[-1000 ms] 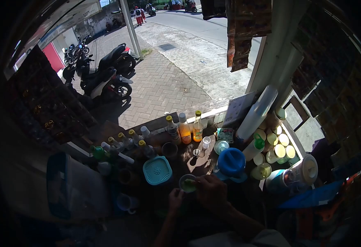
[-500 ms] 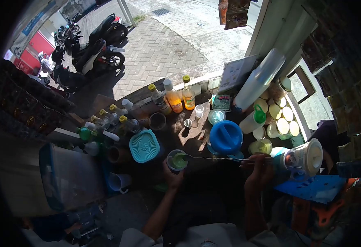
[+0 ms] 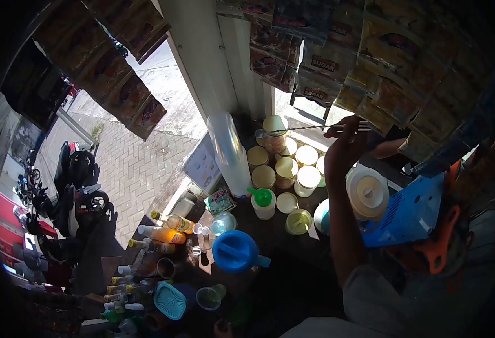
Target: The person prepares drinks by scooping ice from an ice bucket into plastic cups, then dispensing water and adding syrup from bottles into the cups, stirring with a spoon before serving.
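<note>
My right hand point(image 3: 344, 138) is raised at the right of the view, closed round the handle of a long twisted metal spoon point(image 3: 304, 128). The spoon points left, its tip over or beside a lidded jar point(image 3: 275, 125) at the back of the counter. Low in the view, in shadow, a small part of my left hand point(image 3: 222, 328) shows; its fingers are too dark to read. Just above it is a clear plastic cup point(image 3: 207, 298) with something green beside or in it. A blue-lidded pitcher point(image 3: 235, 251) is between the two hands.
Several lidded jars point(image 3: 306, 178) and a green-topped bottle point(image 3: 263, 204) fill the back. Syrup bottles point(image 3: 163, 234) and a turquoise-lidded box point(image 3: 169, 301) are at the left. Sachet strips point(image 3: 321, 62) hang overhead. Part of another person's arm point(image 3: 387, 148) shows behind my right hand.
The view has swung right. My right hand has lifted the spoon out of the cup and moved it up towards the jars. My left hand and the cup now appear low in the view.
</note>
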`<state>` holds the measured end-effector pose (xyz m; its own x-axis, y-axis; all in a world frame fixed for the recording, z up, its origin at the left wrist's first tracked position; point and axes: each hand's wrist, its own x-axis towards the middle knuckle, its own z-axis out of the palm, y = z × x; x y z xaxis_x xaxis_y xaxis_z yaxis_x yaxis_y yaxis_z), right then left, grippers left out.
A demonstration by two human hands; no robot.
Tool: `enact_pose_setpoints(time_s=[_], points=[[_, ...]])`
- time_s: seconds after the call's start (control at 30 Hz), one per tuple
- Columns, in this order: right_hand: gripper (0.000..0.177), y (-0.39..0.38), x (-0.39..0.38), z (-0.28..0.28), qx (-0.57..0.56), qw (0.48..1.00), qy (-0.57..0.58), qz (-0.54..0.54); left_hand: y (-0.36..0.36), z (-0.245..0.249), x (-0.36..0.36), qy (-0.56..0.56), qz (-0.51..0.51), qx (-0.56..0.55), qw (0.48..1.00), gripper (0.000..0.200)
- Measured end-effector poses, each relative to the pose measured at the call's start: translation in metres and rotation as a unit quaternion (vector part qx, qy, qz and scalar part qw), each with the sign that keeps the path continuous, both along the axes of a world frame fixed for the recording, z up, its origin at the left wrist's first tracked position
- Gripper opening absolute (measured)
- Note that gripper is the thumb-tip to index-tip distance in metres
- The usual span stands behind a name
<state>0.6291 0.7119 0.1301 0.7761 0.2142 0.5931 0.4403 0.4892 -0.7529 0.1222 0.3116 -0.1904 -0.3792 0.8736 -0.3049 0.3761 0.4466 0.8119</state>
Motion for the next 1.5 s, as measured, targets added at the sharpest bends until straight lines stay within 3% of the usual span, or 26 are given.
enact_pose_setpoints(time_s=[0.1, 0.23, 0.27, 0.3, 0.4, 0.5, 0.53, 0.63, 0.73, 0.77, 0.8, 0.83, 0.87, 0.93, 0.97, 1.0, 1.03, 1.1, 1.13, 1.17, 1.23, 1.3, 1.33, 1.4, 1.43, 1.5], points=[[0.018, 0.04, -0.022, -0.028, -0.052, 0.997, 0.039, 0.046, 0.036, -0.004, -0.012, 0.005, -0.071, -0.004, 0.997, 0.031], [0.013, 0.083, -0.04, -0.069, -0.094, 0.995, -0.032, 0.033, 0.083, -0.013, -0.036, -0.036, -0.121, -0.096, 0.987, 0.037], [0.013, 0.096, -0.04, -0.088, -0.119, 0.971, -0.197, -0.065, 0.086, -0.015, -0.043, -0.048, -0.12, -0.12, 0.984, 0.039], [0.013, 0.102, -0.048, -0.094, -0.121, 0.972, -0.194, -0.053, 0.084, -0.017, -0.049, -0.062, -0.115, -0.146, 0.981, 0.04], [0.017, 0.124, -0.063, -0.123, -0.159, 0.97, -0.107, 0.147, 0.075, -0.031, -0.048, -0.125, -0.108, -0.227, 0.96, 0.045], [0.02, 0.146, -0.062, -0.149, -0.207, 0.946, -0.136, 0.208, 0.034, -0.05, -0.027, -0.211, -0.077, -0.309, 0.924, 0.05], [0.019, 0.131, -0.065, -0.125, -0.296, 0.92, -0.092, 0.238, 0.002, -0.05, -0.025, -0.239, -0.039, -0.329, 0.913, 0.052], [0.017, 0.141, -0.052, -0.143, -0.315, 0.898, -0.089, 0.294, -0.118, -0.03, -0.019, -0.323, 0.104, -0.366, 0.867, 0.057], [0.023, 0.14, -0.029, -0.151, -0.302, 0.897, -0.106, 0.304, -0.176, -0.028, -0.013, -0.409, 0.183, -0.369, 0.815, 0.062], [0.026, 0.118, -0.036, -0.134, -0.269, 0.916, -0.186, 0.234, -0.19, -0.03, -0.008, -0.439, 0.2, -0.37, 0.794, 0.064], [0.027, 0.097, -0.045, -0.117, -0.244, 0.929, -0.072, 0.27, -0.189, -0.012, -0.001, -0.446, 0.223, -0.362, 0.788, 0.064], [0.027, 0.066, -0.053, -0.101, -0.216, 0.947, -0.159, 0.175, -0.18, 0.003, 0.003, -0.453, 0.218, -0.377, 0.778, 0.071], [0.028, 0.02, -0.084, -0.069, -0.241, 0.953, -0.139, 0.124, -0.175, 0.016, 0.005, -0.46, 0.21, -0.392, 0.768, 0.079], [0.025, -0.07, -0.146, -0.056, -0.161, 0.96, -0.23, 0.004, -0.199, 0.0, 0.002, -0.502, 0.236, -0.379, 0.741, 0.076], [0.024, -0.129, -0.184, -0.064, -0.203, 0.962, -0.165, 0.078, -0.211, -0.012, -0.002, -0.536, 0.241, -0.371, 0.719, 0.074], [0.022, -0.175, -0.211, -0.082, -0.085, 0.923, -0.261, 0.269, -0.224, -0.018, -0.008, -0.539, 0.255, -0.364, 0.715, 0.074], [0.02, -0.22, -0.261, -0.082, -0.06, 0.878, -0.315, 0.356, -0.235, -0.025, -0.017, -0.506, 0.266, -0.354, 0.74, 0.073], [0.01, -0.295, -0.332, -0.107, -0.179, 0.697, -0.31, 0.621, -0.256, -0.043, -0.035, -0.437, 0.276, -0.336, 0.788, 0.07], [0.014, -0.326, -0.371, -0.115, -0.275, 0.623, -0.304, 0.667, -0.265, -0.054, -0.045, -0.401, 0.275, -0.327, 0.81, 0.069], [0.032, -0.352, -0.403, -0.135, -0.373, 0.543, -0.281, 0.698, -0.272, -0.062, -0.055, -0.365, 0.274, -0.319, 0.831, 0.068], [0.048, -0.385, -0.463, -0.166, -0.468, 0.518, -0.283, 0.658, -0.294, -0.082, -0.078, -0.291, 0.264, -0.304, 0.868, 0.066], [0.061, -0.41, -0.522, -0.196, -0.49, 0.589, -0.293, 0.572, -0.315, -0.111, -0.113, -0.178, 0.216, -0.315, 0.907, 0.06], [0.061, -0.416, -0.544, -0.206, -0.492, 0.588, -0.297, 0.57, -0.333, -0.12, -0.135, -0.102, 0.175, -0.334, 0.921, 0.056], [0.044, -0.425, -0.579, -0.219, -0.516, 0.636, -0.271, 0.506, -0.348, -0.119, -0.161, -0.171, 0.35, -0.223, 0.894, 0.031], [0.044, -0.43, -0.586, -0.225, -0.513, 0.636, -0.275, 0.507, -0.335, -0.086, -0.16, -0.173, 0.352, -0.22, 0.893, 0.031], [0.029, -0.429, -0.587, -0.233, -0.492, 0.649, -0.282, 0.507, -0.297, 0.009, -0.183, -0.306, 0.525, -0.107, 0.787, 0.027]])
